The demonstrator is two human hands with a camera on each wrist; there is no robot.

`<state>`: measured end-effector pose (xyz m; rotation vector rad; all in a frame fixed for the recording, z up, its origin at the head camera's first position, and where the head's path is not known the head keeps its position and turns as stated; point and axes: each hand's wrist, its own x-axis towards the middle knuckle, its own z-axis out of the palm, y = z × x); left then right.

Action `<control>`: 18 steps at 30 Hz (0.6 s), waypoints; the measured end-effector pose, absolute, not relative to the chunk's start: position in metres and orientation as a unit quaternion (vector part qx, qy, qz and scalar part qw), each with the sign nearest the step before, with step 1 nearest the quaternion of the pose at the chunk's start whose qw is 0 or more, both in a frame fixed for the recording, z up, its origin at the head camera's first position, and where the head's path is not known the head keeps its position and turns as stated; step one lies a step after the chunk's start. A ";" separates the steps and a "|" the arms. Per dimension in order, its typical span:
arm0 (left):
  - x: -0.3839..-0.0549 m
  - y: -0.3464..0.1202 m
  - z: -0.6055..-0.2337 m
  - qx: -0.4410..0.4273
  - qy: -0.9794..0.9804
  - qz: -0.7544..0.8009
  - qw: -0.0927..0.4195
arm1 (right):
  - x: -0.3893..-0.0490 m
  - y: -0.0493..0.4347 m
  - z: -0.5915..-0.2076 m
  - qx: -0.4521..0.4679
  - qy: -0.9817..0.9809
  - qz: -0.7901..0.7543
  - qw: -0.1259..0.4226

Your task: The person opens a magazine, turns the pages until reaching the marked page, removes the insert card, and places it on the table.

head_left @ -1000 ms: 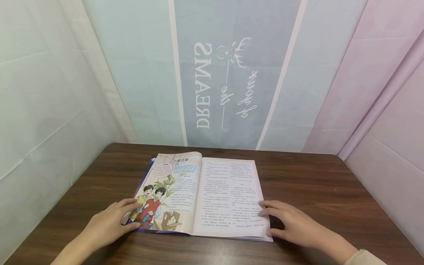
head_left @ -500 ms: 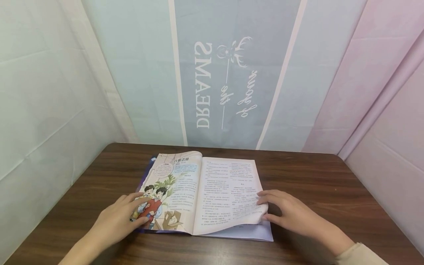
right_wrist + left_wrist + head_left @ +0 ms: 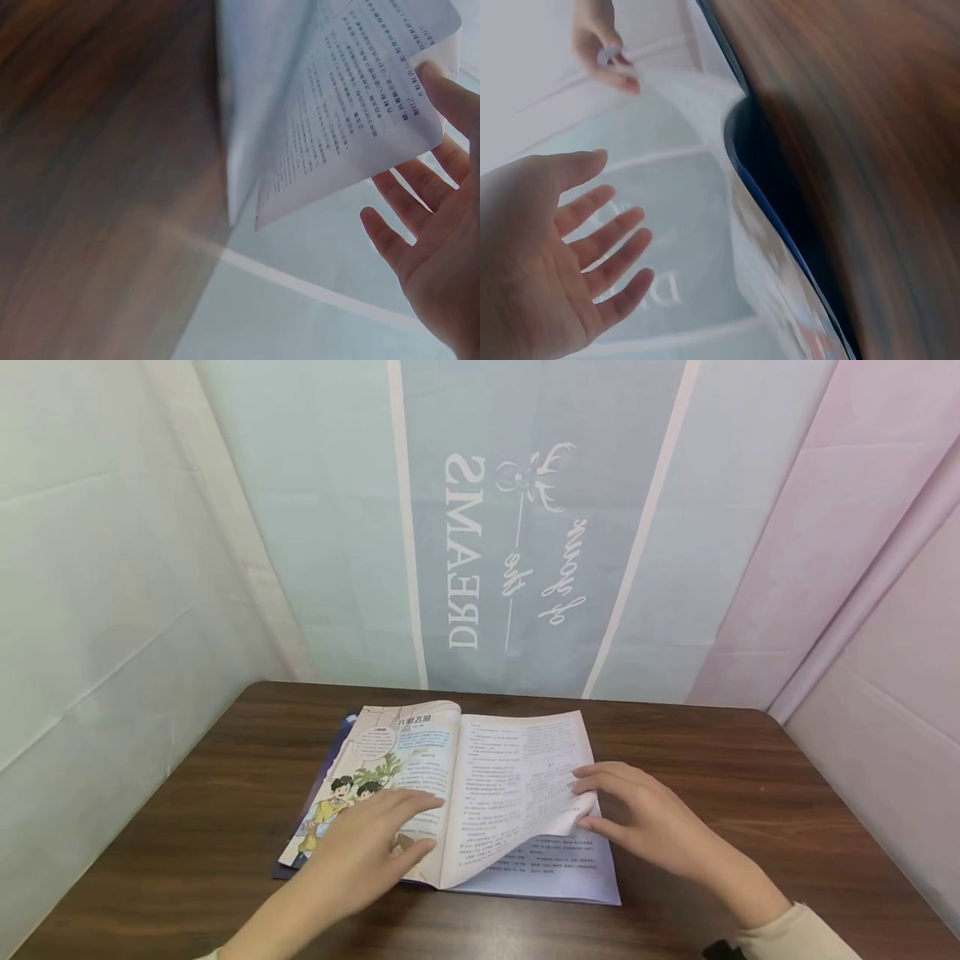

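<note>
An open magazine (image 3: 495,777) lies on the brown table, a cartoon picture on its left page and columns of text on its right. My right hand (image 3: 652,814) pinches the lower outer corner of the right-hand page (image 3: 352,105) between thumb and fingers. That corner is lifted and curled, and another printed page (image 3: 555,864) shows beneath it. Over the lower part of the left page hovers my left hand (image 3: 367,843), fingers spread and relaxed. In the left wrist view, the left hand (image 3: 555,247) holds nothing and is apart from the pages.
The dark wood-grain table (image 3: 735,793) reaches back to a pale blue-grey curtain (image 3: 517,610) with mirrored white lettering. More light fabric hangs at both sides. A small black object (image 3: 722,950) shows near the right sleeve (image 3: 798,935).
My right hand has taken the right page's lower corner and raised it up and leftward, baring the page below. The left hand has moved right from the magazine's left edge.
</note>
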<state>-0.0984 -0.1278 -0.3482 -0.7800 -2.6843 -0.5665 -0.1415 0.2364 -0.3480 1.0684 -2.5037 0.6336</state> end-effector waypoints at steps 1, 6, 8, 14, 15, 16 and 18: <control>-0.099 -0.122 -0.347 -0.279 -0.927 -0.203 0.145 | -0.141 0.234 -0.345 0.377 -0.881 0.226 0.178; -0.103 -0.093 -0.339 -0.322 -0.906 -0.231 0.151 | -0.138 0.222 -0.332 0.369 -0.880 0.221 0.201; -0.106 -0.083 -0.335 -0.340 -0.896 -0.239 0.156 | -0.137 0.217 -0.326 0.363 -0.883 0.213 0.209; -0.114 -0.059 -0.325 -0.389 -0.870 -0.256 0.162 | -0.135 0.204 -0.315 0.360 -0.881 0.202 0.232; -0.115 -0.056 -0.324 -0.395 -0.866 -0.260 0.161 | -0.135 0.202 -0.313 0.362 -0.879 0.203 0.235; -0.115 -0.054 -0.323 -0.400 -0.863 -0.263 0.162 | -0.135 0.201 -0.312 0.364 -0.877 0.203 0.237; -0.116 -0.050 -0.322 -0.409 -0.855 -0.273 0.167 | -0.135 0.199 -0.311 0.368 -0.875 0.202 0.242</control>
